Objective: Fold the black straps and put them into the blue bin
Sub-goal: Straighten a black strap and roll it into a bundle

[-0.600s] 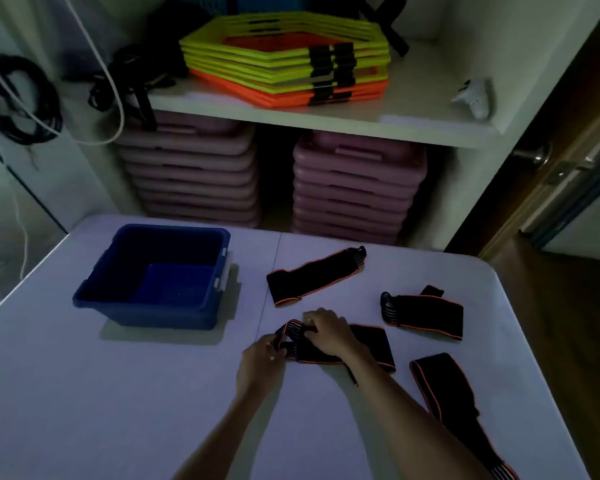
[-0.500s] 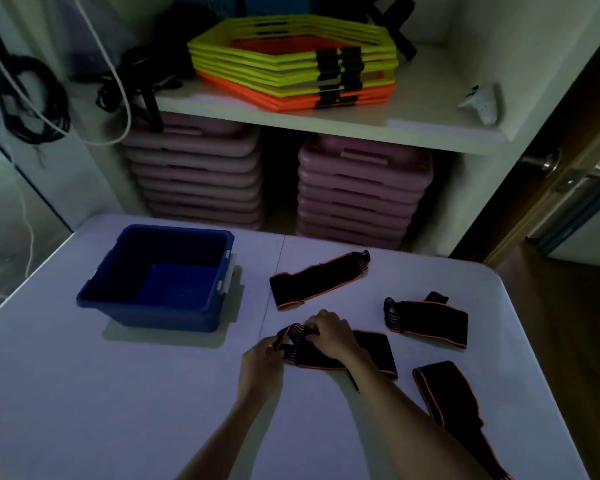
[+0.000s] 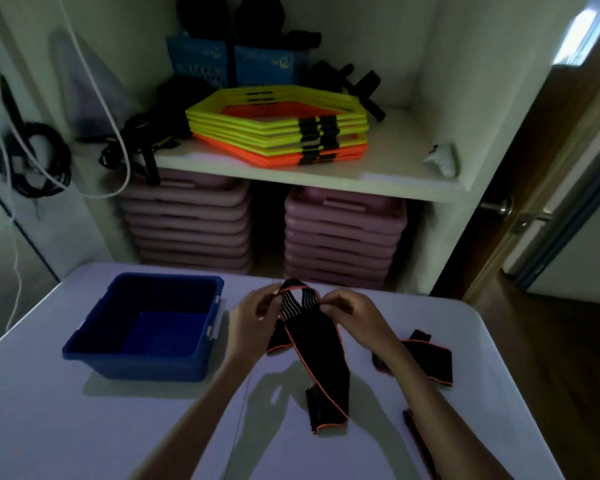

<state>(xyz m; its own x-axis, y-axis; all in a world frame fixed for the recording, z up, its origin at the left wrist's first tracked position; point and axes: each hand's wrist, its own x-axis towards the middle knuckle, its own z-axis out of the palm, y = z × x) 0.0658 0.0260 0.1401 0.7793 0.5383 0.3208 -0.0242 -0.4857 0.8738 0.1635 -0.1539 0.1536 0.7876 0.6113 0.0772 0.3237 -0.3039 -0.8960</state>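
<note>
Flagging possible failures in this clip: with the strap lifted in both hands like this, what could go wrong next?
1. The held strap is pinched only at its top by the left hand and right hand; its loose tail may unfold.
2. That tail hangs near another strap and could drag it.
3. The blue bin sits off to the left, so a loosely folded strap might open on the way.

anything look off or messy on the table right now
Nothing damaged or spilled. The blue bin is empty, one black strap hangs unfolded from both hands, and other straps lie loose to its right.

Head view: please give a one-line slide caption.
Both hands, left and right, lift a black strap beside the empty blue bin.
</note>
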